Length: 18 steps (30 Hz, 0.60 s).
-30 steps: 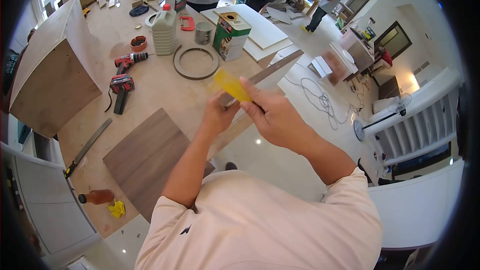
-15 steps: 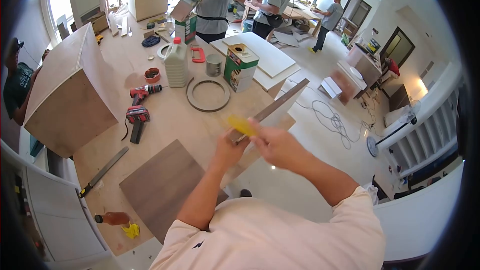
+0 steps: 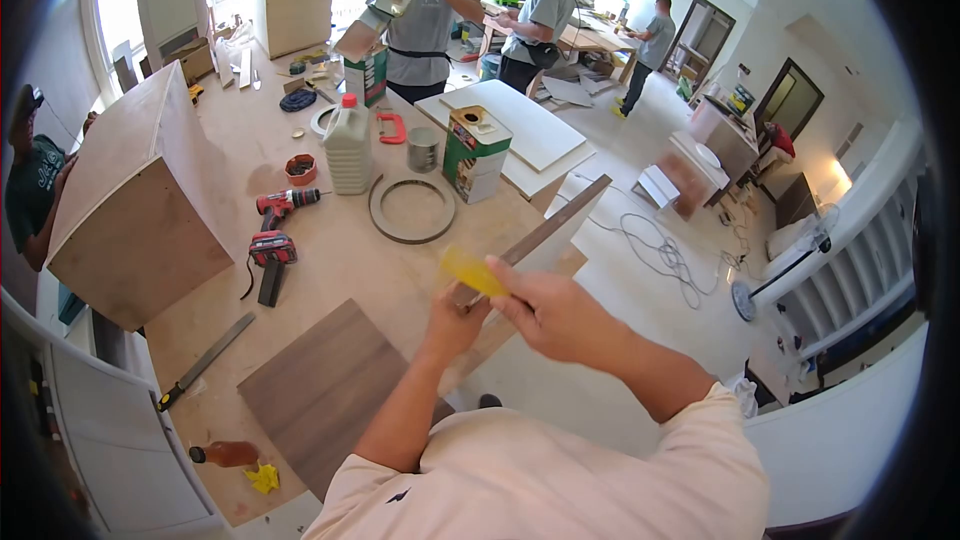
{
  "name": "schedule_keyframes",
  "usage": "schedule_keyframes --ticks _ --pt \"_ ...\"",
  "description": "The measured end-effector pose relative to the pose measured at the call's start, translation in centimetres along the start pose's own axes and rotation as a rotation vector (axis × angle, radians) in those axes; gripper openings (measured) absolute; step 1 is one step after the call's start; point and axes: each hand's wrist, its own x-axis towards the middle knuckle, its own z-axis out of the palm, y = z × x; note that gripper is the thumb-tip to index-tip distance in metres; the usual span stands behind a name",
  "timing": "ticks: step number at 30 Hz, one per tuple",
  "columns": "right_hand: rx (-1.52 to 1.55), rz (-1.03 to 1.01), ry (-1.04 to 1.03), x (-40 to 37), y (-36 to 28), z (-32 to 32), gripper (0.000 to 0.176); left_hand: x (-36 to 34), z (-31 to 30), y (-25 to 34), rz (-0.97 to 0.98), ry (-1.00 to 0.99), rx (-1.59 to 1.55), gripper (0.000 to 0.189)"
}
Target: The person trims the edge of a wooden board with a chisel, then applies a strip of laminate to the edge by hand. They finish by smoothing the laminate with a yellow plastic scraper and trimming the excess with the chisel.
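My right hand (image 3: pixel 550 312) is closed around a flat yellow piece (image 3: pixel 472 272), blurred by motion, which lies across the upper edge of a panel. That panel (image 3: pixel 555 225) stands on its edge, its narrow dark top strip running away from me to the right. At the near end, my left hand (image 3: pixel 458 322) grips the panel, its fingertips partly hidden behind the yellow piece and the edge. Left of my forearms a brown wood-grain board (image 3: pixel 325 380) lies flat on the workbench (image 3: pixel 330 255). A coil of edge banding (image 3: pixel 412 208) rests beyond my hands.
On the bench are a red drill (image 3: pixel 275 230), a file (image 3: pixel 208 360), a bottle (image 3: pixel 225 454), a white jug (image 3: pixel 347 145), a green-and-white can (image 3: pixel 477 152) and a wooden box (image 3: pixel 145 210). Co-workers (image 3: pixel 420 30) stand beyond. A cable (image 3: pixel 665 250) loops across the floor at right.
The view has tilted slightly, so the bench things sit a little lower. My right hand and the yellow piece have shifted slightly along the panel edge, toward my left hand.
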Motion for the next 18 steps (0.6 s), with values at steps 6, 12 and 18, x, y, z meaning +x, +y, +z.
schedule_keyframes --ticks 6,12,18 --pt "-0.034 0.104 -0.154 0.0 0.0 -0.1 0.049 -0.2 -0.2 1.0 0.100 0.006 -0.126 0.025" --pt "-0.082 0.191 -0.099 0.0 2.9 0.2 0.048 -0.2 0.0 2.1 0.119 0.036 -0.054 0.025" --pt "-0.231 0.518 -0.123 2.1 5.8 -3.4 0.043 0.3 0.4 1.8 0.193 0.087 -0.028 0.026"
